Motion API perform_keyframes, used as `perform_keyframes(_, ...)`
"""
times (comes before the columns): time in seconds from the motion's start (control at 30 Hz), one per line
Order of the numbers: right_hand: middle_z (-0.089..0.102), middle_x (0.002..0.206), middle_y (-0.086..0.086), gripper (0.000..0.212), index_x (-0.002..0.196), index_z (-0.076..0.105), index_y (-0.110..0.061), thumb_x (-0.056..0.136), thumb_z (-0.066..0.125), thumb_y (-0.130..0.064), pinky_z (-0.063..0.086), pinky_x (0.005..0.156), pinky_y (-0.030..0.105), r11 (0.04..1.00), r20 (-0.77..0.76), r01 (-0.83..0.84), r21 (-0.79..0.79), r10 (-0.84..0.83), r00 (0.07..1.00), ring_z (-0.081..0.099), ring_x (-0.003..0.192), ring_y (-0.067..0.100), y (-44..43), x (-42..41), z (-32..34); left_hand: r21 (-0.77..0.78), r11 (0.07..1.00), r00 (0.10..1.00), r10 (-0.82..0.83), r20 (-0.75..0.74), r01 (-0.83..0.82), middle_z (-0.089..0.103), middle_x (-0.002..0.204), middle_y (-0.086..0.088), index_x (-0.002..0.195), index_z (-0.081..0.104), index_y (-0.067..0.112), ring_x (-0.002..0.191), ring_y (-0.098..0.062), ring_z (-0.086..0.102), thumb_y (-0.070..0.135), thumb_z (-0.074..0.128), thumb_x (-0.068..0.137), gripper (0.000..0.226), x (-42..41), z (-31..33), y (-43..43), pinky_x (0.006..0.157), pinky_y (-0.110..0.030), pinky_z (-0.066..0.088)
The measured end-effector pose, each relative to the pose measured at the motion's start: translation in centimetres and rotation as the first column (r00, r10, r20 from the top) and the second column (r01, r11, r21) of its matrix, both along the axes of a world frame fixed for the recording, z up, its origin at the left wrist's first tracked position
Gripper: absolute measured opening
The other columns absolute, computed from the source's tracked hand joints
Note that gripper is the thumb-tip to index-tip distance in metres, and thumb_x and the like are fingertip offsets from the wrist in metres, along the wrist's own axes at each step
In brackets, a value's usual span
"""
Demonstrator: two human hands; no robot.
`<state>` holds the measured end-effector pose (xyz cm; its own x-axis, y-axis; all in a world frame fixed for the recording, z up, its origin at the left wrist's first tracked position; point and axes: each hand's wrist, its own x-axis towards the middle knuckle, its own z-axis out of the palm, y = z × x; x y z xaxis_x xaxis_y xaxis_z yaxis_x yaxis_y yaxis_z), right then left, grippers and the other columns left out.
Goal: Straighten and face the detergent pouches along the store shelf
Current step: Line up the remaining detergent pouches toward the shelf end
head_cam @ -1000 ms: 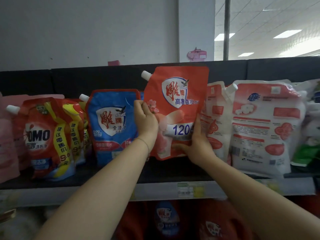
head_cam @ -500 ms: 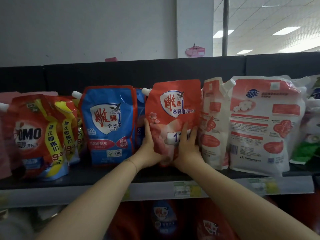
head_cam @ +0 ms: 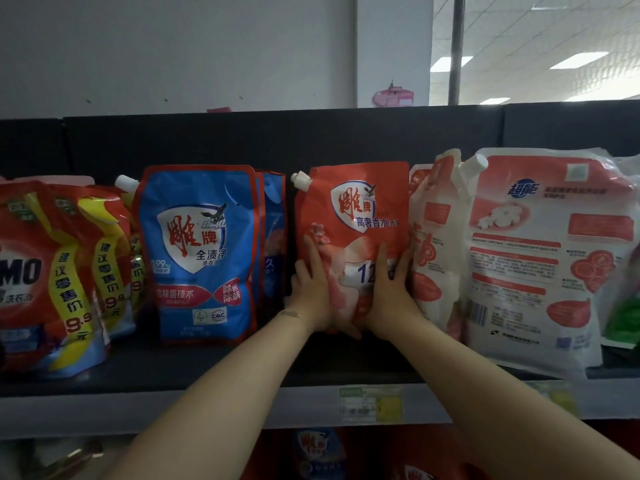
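Head view: left hand (head_cam: 311,292) and right hand (head_cam: 389,294), fingers straight, press red pouch (head_cam: 363,188), hiding its base.

The dark shelf (head_cam: 207,370) carries a row of upright detergent pouches, with the red pouch (head_cam: 360,216) at mid-row. Just left of it stand blue pouches (head_cam: 204,251) and, farther left, red-and-yellow pouches (head_cam: 52,271). Just right of it stand white-and-red pouches (head_cam: 540,258). Below it, on the shelf's front edge, is a price label (head_cam: 370,405).
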<state>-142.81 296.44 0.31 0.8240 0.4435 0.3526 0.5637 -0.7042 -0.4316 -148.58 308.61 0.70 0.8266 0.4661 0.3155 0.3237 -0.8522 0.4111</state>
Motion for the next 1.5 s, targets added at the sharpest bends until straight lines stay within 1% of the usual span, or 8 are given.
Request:
perform_keyframes(0.27,-0.045,0.145,0.019,0.133,0.141,-0.036,-0.032,0.076,0.080,-0.035,0.016,0.116,0.039,0.989,0.015,-0.139,0.044,0.139,0.990,-0.009,0.147,0.037,0.8,1.7,-0.2,0.152,0.981,0.993,0.113,0.042,-0.119,-0.018,0.158,-0.007,0.131,-0.049,0.018,0.145,-0.035,0.009,0.063,0.088,0.036,0.173,2.3,-0.6,2.0,0.107,-0.063,0.027)
perform_keyframes(0.53,-0.037,0.147,0.028,0.134,0.138,-0.041,-0.026,0.075,0.075,-0.054,0.011,0.117,0.054,0.985,-0.004,-0.089,-0.148,0.090,0.996,-0.015,0.144,0.045,3.8,2.4,0.4,0.153,0.985,0.995,0.075,0.060,-0.083,-0.010,0.160,-0.002,0.128,-0.052,0.026,0.145,-0.035,0.014,0.062,0.089,0.035,0.173,2.1,-0.6,4.7,0.108,-0.063,0.026)
perform_keyframes(0.77,-0.048,0.142,0.020,0.138,0.133,-0.045,-0.032,0.073,0.079,-0.048,0.013,0.117,0.049,0.981,-0.073,-0.180,-0.071,0.175,0.982,-0.018,0.144,0.042,2.2,1.5,0.6,0.171,0.980,0.989,0.116,-0.095,-0.099,-0.015,0.160,-0.004,0.131,-0.049,0.025,0.146,-0.036,0.005,0.066,0.086,0.040,0.168,0.9,-0.3,4.3,0.112,-0.063,0.022)
perform_keyframes(0.93,-0.039,0.147,0.026,0.129,0.139,-0.041,-0.029,0.082,0.075,-0.035,0.028,0.112,0.058,0.985,-0.071,-0.074,-0.154,0.063,0.995,0.002,0.144,0.049,1.9,-0.2,0.8,0.109,0.987,0.971,0.137,-0.196,-0.117,-0.010,0.159,-0.007,0.141,-0.038,0.024,0.147,-0.035,0.002,0.065,0.086,0.043,0.163,-0.3,0.3,3.2,0.115,-0.060,0.020)
perform_keyframes(1.07,0.006,0.156,0.029,0.104,0.149,-0.025,-0.025,0.091,0.061,-0.018,0.042,0.103,0.049,0.985,-0.118,-0.083,-0.149,0.066,0.991,0.033,0.137,0.043,1.2,-2.0,2.7,0.066,0.984,0.972,0.174,-0.155,-0.165,0.008,0.156,-0.013,0.146,-0.028,0.023,0.144,-0.035,0.014,0.064,0.083,0.053,0.150,-1.1,0.3,2.0,0.112,-0.056,0.025)
perform_keyframes(1.17,0.051,0.132,0.013,0.062,0.145,0.029,-0.013,0.091,0.057,-0.025,0.051,0.087,0.039,0.989,0.030,-0.112,-0.093,0.115,0.993,0.055,0.113,0.031,-0.4,-3.3,3.2,0.055,0.969,0.965,0.244,-0.095,-0.240,0.033,0.146,-0.015,0.149,0.004,0.016,0.136,-0.033,0.034,0.062,0.081,0.059,0.127,-1.5,0.0,1.0,0.105,-0.050,0.037)
perform_keyframes(1.3,0.062,0.105,0.003,0.026,0.111,0.058,-0.017,0.088,0.056,-0.031,0.051,0.071,0.033,0.994,0.093,-0.083,-0.071,0.089,0.992,0.061,0.091,0.024,-2.3,-4.3,3.0,-0.086,0.967,0.963,0.223,-0.153,-0.238,0.063,0.116,-0.006,0.124,0.055,0.019,0.102,-0.024,0.062,0.069,0.068,0.067,0.077,-1.8,-0.4,0.5,0.089,-0.037,0.052)
perform_keyframes(1.5,0.065,0.100,-0.001,0.023,0.105,0.064,-0.021,0.089,0.056,-0.035,0.056,0.079,0.039,0.979,0.021,-0.195,-0.059,0.197,0.980,0.062,0.089,0.021,-4.3,-4.0,1.8,-0.034,0.989,0.989,0.141,-0.046,-0.143,0.066,0.100,-0.003,0.107,0.065,0.022,0.084,-0.021,0.063,0.045,0.054,0.088,0.032,-3.2,0.3,-1.1,0.079,-0.036,0.056)
